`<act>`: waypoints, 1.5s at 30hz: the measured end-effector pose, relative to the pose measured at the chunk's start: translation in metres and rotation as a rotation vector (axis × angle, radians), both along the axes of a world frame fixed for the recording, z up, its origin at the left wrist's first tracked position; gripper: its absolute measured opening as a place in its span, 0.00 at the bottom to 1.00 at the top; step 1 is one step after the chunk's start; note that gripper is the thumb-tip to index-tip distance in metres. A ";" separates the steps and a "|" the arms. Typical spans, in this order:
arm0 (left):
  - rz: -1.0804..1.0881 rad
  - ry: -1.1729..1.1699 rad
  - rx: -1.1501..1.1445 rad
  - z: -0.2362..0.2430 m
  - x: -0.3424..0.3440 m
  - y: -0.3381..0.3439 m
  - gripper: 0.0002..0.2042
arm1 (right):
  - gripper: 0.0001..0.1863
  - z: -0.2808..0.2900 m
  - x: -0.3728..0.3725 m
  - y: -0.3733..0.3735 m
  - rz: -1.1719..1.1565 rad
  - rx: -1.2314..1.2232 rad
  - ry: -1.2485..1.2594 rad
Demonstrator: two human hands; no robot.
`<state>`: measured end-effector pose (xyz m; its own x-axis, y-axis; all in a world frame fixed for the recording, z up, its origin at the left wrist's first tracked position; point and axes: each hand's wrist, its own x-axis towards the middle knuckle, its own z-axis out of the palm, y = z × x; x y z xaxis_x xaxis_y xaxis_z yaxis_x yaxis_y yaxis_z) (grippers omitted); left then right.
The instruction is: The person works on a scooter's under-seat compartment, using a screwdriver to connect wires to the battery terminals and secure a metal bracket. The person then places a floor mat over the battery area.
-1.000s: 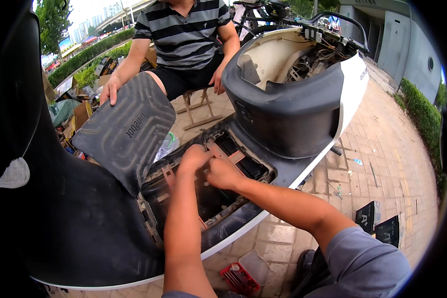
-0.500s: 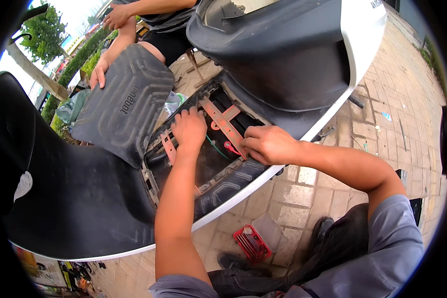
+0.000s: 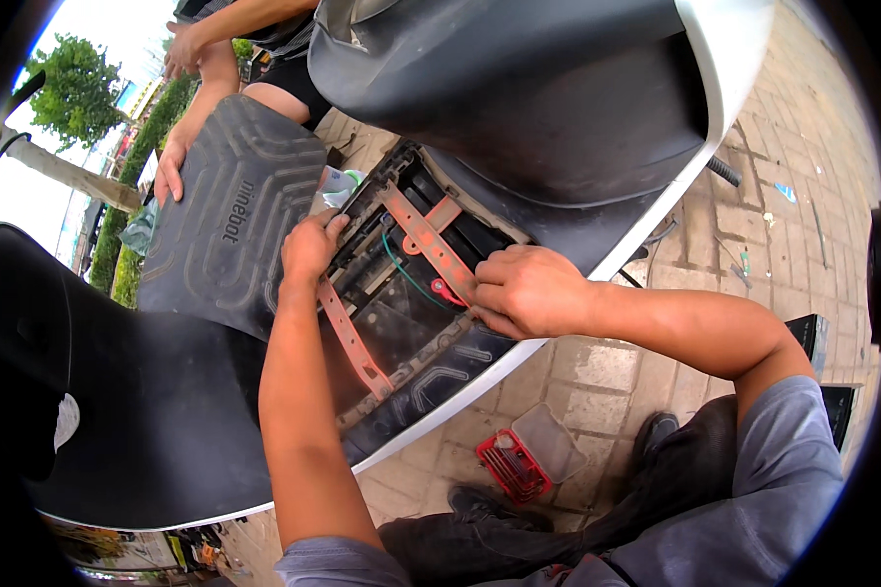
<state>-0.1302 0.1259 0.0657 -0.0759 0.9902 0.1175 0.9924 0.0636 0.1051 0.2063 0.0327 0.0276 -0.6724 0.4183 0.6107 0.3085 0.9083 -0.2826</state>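
Observation:
A scooter's open floor compartment (image 3: 401, 323) lies below both hands, crossed by two reddish metal straps. My left hand (image 3: 308, 249) is closed, its fingers curled at the far rim by the upper end of the left strap (image 3: 350, 338); what its fingertips hold is hidden. At the near end of the right strap (image 3: 426, 240), which has a short side arm, my right hand (image 3: 536, 292) is closed with its fingers bunched together. Its fingertips are hidden too. Between the straps run a green wire (image 3: 406, 276) and a red cable end (image 3: 447, 292).
Another person's hand (image 3: 170, 171) steadies the raised black floor panel (image 3: 230, 210) at the far left. The black seat section (image 3: 558, 108) rises at the far right. On the brick paving (image 3: 597, 411) near my feet sits an open red tool case (image 3: 514, 465).
My left hand has moved left, from the middle of the compartment to the far rim by the left strap. The right hand stays at the right strap's near end. The view has shifted slightly.

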 end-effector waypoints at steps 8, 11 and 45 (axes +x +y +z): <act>-0.003 0.121 0.030 0.000 -0.016 0.024 0.20 | 0.10 0.000 -0.004 -0.002 -0.012 0.018 -0.020; -0.039 0.123 0.068 -0.008 -0.027 0.035 0.21 | 0.10 0.003 -0.005 -0.005 -0.023 0.016 -0.040; 0.078 -0.603 0.163 -0.031 0.040 0.034 0.10 | 0.12 -0.006 -0.006 -0.004 -0.052 0.077 -0.044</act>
<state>-0.0898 0.1598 0.0344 -0.2467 0.9522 0.1802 0.7484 0.0691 0.6596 0.2004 0.0288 0.0220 -0.6777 0.4066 0.6127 0.3663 0.9092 -0.1982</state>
